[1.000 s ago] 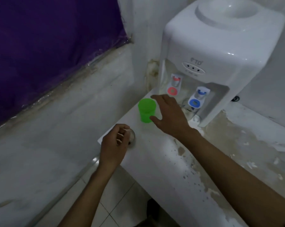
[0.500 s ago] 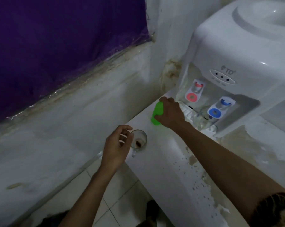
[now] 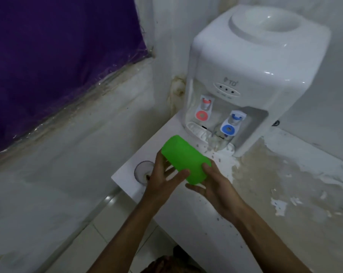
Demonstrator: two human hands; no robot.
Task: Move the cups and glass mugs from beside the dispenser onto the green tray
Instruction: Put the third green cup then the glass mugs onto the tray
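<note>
Green cup [image 3: 185,161]: held tilted on its side at frame centre, above the white table [image 3: 202,229], clasped between both hands. Left hand [image 3: 162,181]: fingers spread along the cup's lower left side. Right hand [image 3: 213,186]: closed round the cup's near end. Glass mug [image 3: 142,171]: stood on the table's left corner, just left of the left hand, partly hidden by it. White dispenser [image 3: 255,75]: upper right, with red and blue taps; a clear glass mug [image 3: 219,137] is seen under the blue tap.

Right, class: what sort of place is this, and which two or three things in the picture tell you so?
Probably a plain kitchen or pantry corner: a water dispenser on a stained white counter, a green cup in both hands, a glass mug nearby.
</note>
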